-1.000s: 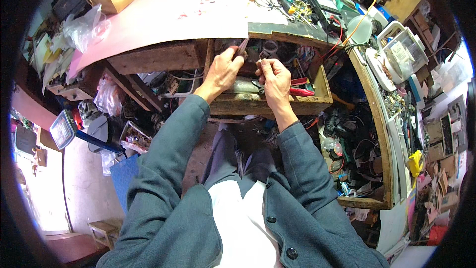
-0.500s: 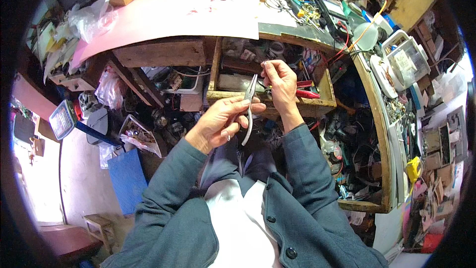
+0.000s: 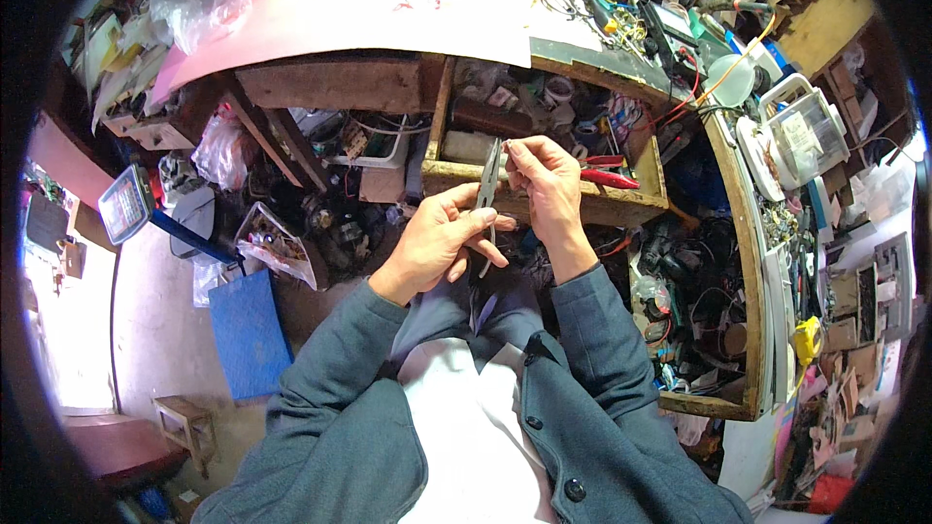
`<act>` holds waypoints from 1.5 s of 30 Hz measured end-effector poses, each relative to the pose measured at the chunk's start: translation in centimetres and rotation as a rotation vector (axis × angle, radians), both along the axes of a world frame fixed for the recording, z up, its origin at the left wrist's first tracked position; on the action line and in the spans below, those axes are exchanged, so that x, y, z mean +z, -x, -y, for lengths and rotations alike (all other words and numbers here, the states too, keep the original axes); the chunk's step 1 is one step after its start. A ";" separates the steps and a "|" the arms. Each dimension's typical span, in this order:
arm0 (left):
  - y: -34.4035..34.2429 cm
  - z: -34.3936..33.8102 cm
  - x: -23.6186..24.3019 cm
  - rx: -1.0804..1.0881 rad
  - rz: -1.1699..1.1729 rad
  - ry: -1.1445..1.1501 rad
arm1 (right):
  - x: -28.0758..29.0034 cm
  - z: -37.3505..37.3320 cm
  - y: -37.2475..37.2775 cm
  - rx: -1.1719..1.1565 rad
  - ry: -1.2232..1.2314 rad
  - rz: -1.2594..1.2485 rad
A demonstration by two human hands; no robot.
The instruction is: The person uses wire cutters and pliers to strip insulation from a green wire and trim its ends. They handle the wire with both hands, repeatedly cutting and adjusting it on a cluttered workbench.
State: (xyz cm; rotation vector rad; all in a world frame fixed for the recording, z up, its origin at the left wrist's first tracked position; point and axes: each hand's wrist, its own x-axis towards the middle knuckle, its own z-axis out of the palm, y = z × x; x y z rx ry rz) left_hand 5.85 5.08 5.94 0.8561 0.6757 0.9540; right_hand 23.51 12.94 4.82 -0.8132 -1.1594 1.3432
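My left hand (image 3: 437, 241) is closed around the handles of a pair of long-nose pliers (image 3: 488, 181), whose jaws point away from me. Close beside the jaw tips, my right hand (image 3: 550, 180) pinches thumb and finger together on something too small to make out. Whether the tips touch it, I cannot tell. Both hands are above my lap, at the front of an open wooden drawer (image 3: 544, 200). A red-handled tool (image 3: 612, 179) lies across the drawer's front, just right of my right hand.
A bench with a pink sheet (image 3: 349, 5) spans the far side. Tangled wires (image 3: 621, 29) and clear plastic containers (image 3: 798, 141) crowd its right. At the left stand a scale with a blue platform (image 3: 248, 335), an open box of small parts (image 3: 280, 245) and a wooden stool (image 3: 186, 427).
The pliers' tips have come closer to the pinched fingers of my right hand, and the pliers stand more upright. The whole view has shifted slightly.
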 end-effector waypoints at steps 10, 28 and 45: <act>-0.3 1.2 -1.2 0.205 -0.394 -0.230 | 0.0 0.8 0.8 -0.064 -0.032 0.096; 0.6 1.2 -3.5 0.623 -1.321 -0.913 | 0.7 2.9 1.2 -0.040 -0.070 0.306; 0.9 1.7 -3.7 0.739 -1.538 -1.036 | 0.1 3.7 1.0 -0.033 -0.033 0.323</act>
